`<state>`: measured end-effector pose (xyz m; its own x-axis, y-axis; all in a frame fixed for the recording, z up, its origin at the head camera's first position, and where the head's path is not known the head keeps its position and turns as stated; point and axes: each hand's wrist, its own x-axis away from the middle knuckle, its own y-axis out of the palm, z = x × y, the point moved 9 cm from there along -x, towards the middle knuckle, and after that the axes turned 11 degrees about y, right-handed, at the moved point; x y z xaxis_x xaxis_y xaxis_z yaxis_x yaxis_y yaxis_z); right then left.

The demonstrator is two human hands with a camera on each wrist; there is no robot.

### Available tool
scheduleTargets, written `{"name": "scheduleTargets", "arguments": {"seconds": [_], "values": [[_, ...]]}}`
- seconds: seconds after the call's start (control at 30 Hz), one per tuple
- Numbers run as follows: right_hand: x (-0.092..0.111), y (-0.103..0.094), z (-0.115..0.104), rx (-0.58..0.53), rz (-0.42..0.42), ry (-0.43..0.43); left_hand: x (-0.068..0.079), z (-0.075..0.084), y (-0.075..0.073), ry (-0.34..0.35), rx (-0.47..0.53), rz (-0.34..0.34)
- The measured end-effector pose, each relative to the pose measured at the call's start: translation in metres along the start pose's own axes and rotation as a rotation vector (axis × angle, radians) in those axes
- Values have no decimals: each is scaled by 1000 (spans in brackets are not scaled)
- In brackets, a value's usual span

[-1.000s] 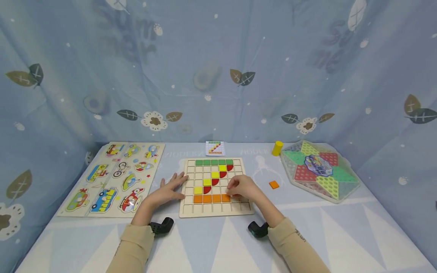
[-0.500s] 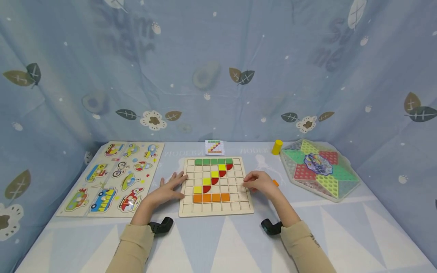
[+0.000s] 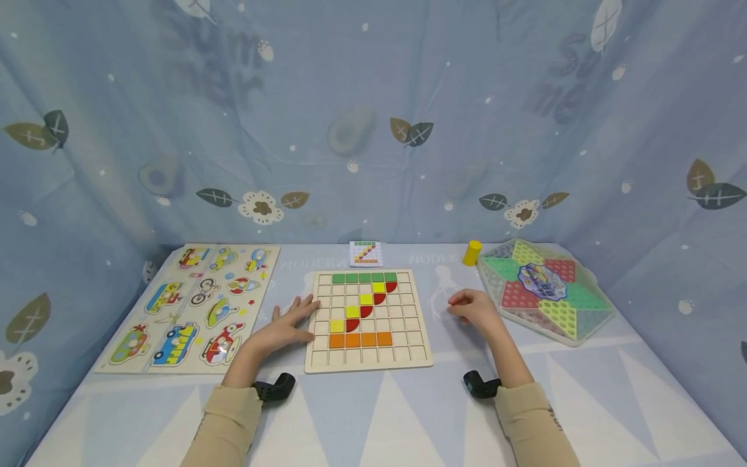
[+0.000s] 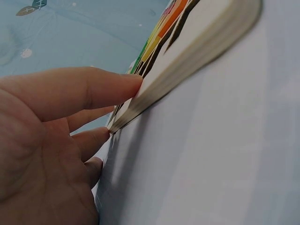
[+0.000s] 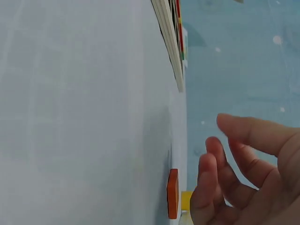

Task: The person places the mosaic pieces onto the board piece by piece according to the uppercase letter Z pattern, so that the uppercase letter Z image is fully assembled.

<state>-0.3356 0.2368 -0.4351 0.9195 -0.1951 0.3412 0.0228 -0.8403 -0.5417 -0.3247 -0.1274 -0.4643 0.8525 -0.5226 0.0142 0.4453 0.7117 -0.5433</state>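
My left hand (image 3: 283, 331) is spread at the left edge of a wooden grid board (image 3: 408, 353). In the left wrist view its thumb (image 4: 117, 89) touches the board's side. Several orange square tiles (image 3: 368, 339) form a row low on the board. Above them yellow squares (image 3: 366, 299) and red quarter-round tiles (image 3: 366, 311) climb in a diagonal to a row of green tiles (image 3: 364, 278). My right hand (image 3: 475, 310) hovers right of the board, fingers loosely bent and holding nothing. Near it in the right wrist view lies a loose orange tile (image 5: 173, 194), hidden in the head view.
A small pattern card (image 3: 366, 254) lies behind the board. A yellow cylinder (image 3: 472, 253) stands at the back right, beside a hexagonal Chinese checkers box (image 3: 543, 292). Vehicle puzzle boards (image 3: 192, 305) lie on the left. A blue patterned curtain (image 3: 373, 130) encloses the table.
My right hand has left the orange row and moved right, off the board, to where the loose orange tile lay. My left hand has stayed at the board's left edge.
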Motion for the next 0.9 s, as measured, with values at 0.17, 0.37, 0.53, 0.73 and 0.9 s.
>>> {"name": "scheduleTargets", "arguments": {"seconds": [0.17,0.37,0.53,0.73,0.9], "values": [[-3,-7,7,79,45,17,0,-1,0,0,3,2],[-4,-6,9,287,64,-29,-1,-2,0,1,5,2],[-4,-7,11,345,69,-25,-1,-4,0,-1,0,4],[-3,-7,14,332,62,28,-1,-3,0,0,-2,4],[-2,-3,10,230,28,53,0,-2,0,2,2,0]]}}
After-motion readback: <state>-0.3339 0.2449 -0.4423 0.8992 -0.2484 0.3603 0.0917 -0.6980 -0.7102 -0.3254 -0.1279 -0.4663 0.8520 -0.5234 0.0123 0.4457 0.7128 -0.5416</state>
